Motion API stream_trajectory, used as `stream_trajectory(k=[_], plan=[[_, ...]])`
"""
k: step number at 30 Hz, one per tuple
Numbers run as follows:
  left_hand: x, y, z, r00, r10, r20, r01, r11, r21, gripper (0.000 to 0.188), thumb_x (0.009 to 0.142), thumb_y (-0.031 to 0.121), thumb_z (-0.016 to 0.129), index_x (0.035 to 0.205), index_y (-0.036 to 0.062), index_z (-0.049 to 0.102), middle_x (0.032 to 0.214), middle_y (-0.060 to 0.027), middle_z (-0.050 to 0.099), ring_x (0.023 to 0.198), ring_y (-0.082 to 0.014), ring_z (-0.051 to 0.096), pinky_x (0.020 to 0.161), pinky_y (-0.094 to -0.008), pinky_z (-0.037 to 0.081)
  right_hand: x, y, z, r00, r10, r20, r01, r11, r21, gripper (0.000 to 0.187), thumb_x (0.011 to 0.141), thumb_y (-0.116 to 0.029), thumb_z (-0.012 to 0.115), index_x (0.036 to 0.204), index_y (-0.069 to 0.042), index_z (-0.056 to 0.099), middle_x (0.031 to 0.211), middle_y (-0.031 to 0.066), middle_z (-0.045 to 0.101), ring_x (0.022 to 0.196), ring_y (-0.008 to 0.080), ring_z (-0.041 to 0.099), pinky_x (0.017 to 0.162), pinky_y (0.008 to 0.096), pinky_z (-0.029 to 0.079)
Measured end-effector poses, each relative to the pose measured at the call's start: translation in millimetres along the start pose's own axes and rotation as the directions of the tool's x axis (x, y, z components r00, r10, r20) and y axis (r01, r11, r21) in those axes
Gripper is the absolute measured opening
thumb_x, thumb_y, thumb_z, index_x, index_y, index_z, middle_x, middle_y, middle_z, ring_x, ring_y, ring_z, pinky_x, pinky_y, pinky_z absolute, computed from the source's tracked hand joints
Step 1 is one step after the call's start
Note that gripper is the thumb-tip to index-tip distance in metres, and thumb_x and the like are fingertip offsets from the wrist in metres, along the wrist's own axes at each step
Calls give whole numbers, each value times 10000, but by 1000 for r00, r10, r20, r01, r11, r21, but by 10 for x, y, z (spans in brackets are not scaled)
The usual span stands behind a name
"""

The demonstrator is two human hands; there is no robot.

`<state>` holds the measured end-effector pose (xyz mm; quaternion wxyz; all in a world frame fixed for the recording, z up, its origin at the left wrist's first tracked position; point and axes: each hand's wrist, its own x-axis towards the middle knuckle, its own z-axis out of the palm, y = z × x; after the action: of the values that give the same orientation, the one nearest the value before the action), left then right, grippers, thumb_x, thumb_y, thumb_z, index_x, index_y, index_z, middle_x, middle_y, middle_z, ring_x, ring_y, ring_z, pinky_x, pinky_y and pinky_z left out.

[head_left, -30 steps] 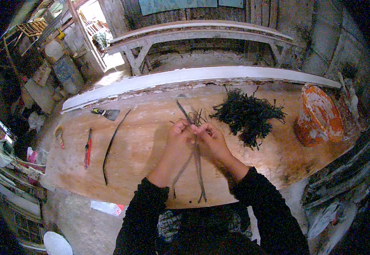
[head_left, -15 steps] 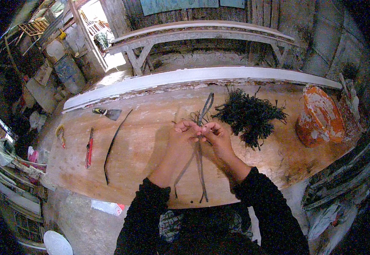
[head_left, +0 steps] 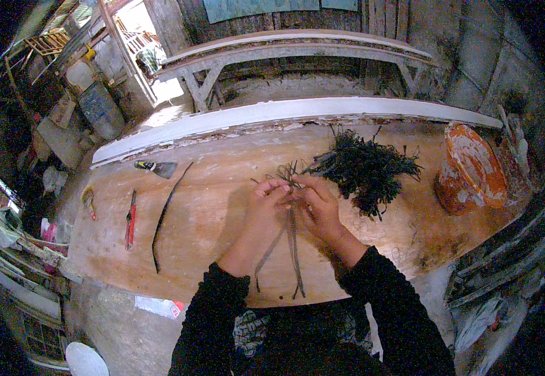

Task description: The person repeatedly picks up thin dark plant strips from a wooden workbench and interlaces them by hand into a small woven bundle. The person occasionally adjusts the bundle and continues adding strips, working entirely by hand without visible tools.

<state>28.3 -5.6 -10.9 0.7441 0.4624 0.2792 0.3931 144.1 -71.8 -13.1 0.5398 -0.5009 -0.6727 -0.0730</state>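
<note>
My left hand (head_left: 270, 195) and my right hand (head_left: 317, 199) meet over the middle of the tabletop, fingertips pinched together. Between them they hold thin dark strips (head_left: 294, 250), whose loose tails hang toward the near table edge. Fingers cover the point where the strips cross. Just beyond the fingertips, thin strip ends (head_left: 290, 170) stick out in several directions. A bushy heap of dark knotted strips (head_left: 369, 166) lies to the right of my right hand. One single dark strip (head_left: 162, 219) rests apart, left of my left hand.
At the left of the wooden table (head_left: 216, 207) lie a red-handled cutter (head_left: 130, 224), a putty knife (head_left: 159, 168) and a small brush-like tool (head_left: 89, 202). An orange, white-smeared bucket (head_left: 451, 188) stands at right. A long white board (head_left: 272, 116) borders the far edge.
The strip loop that stood up beyond my fingers is no longer upright there. My right fingers have shifted slightly up and over the crossing; my left hand has barely moved.
</note>
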Motion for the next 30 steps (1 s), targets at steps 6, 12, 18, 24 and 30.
stream_trajectory(k=[6,12,18,24,30], plan=[[17,-36,-23,993,87,81,-97,989,115,118,745,53,533,847,70,478,768,-33,568,658,-96,529,513,-203,420,-20,59,35,994,81,77,-88,992,93,197,644,1,566,821,-43,489,868,142,539,811,308,529,684,349,432],[93,-63,-99,963,229,143,-257,940,226,309,725,10,551,955,78,357,757,-55,562,678,-104,534,485,-213,440,-50,90,64,982,175,65,-179,982,67,101,732,-14,524,830,-27,505,787,127,533,711,268,533,628,306,423],[61,-36,-34,971,213,112,-230,957,176,374,719,-5,552,1006,72,325,752,-60,550,674,-115,532,502,-221,461,-60,117,75,967,254,29,-256,957,133,73,747,-57,537,805,-25,506,719,88,527,666,190,514,602,268,402],[97,-110,-36,944,311,110,-328,919,220,417,678,-51,573,992,62,322,738,-54,533,668,-114,525,503,-217,455,32,-62,43,706,636,311,-584,275,764,65,758,-107,554,749,-60,511,691,4,520,635,79,482,582,203,378],[83,-103,7,925,356,136,-381,876,296,409,670,-72,571,967,58,321,728,-55,534,669,-116,527,507,-209,447,-6,56,75,697,631,341,-530,133,838,83,752,-109,566,753,-48,511,692,20,526,648,109,499,588,232,418]])
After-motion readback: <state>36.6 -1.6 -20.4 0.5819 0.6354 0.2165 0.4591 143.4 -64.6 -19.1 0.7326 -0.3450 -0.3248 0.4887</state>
